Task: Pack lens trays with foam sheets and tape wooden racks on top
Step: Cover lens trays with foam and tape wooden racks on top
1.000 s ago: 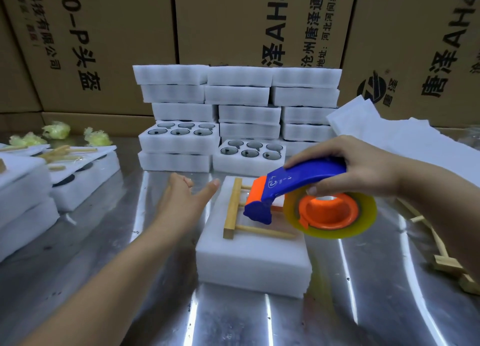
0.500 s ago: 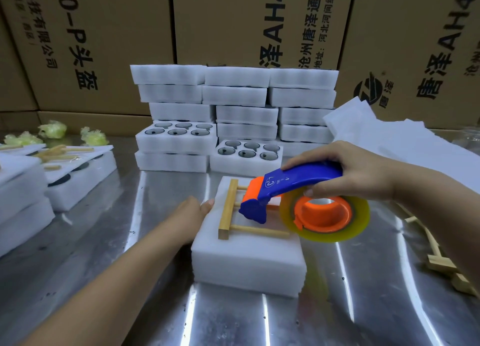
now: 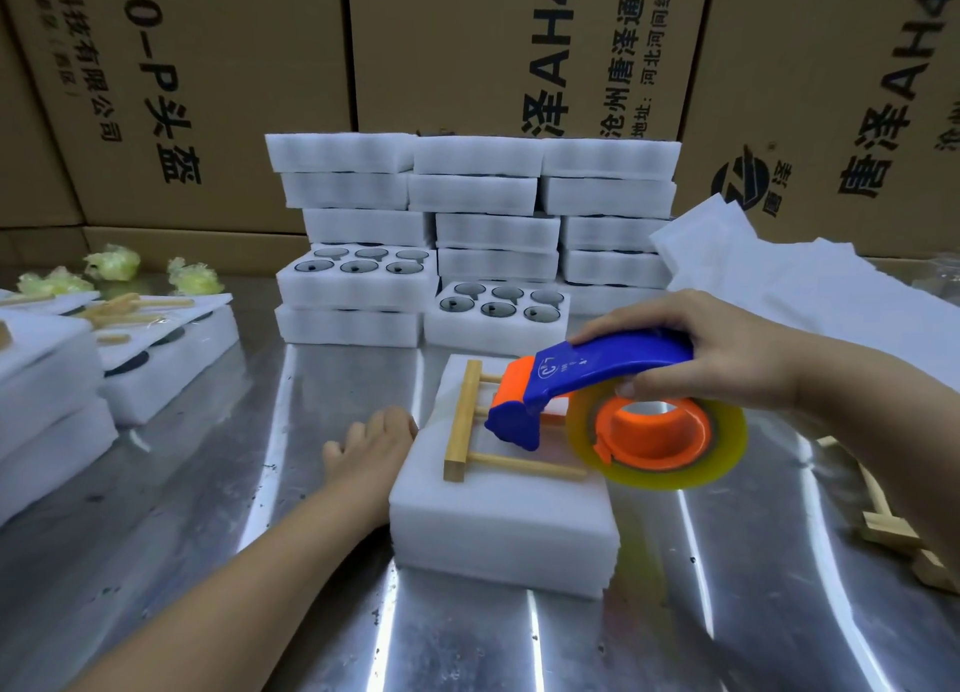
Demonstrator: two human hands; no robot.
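Our right hand (image 3: 727, 358) clamps tape dispenser (image 3: 597, 395) over wooden rack (image 3: 462, 426), loose atop foam pack (image 3: 498, 525) mid-worktop. Left hand (image 3: 374, 447), fingers loose, braces pack's left side. Risk: tape drag skews rack.

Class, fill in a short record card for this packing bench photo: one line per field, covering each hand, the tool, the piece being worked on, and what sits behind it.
Left hand: pressed against left side of foam block
Right hand: gripping tape dispenser
Tape dispenser: blue and orange, nose down over wooden rack
Wooden rack: lying on top of foam block
Foam block: white, on metal table
Behind: stacked foam trays; two open ones show lenses
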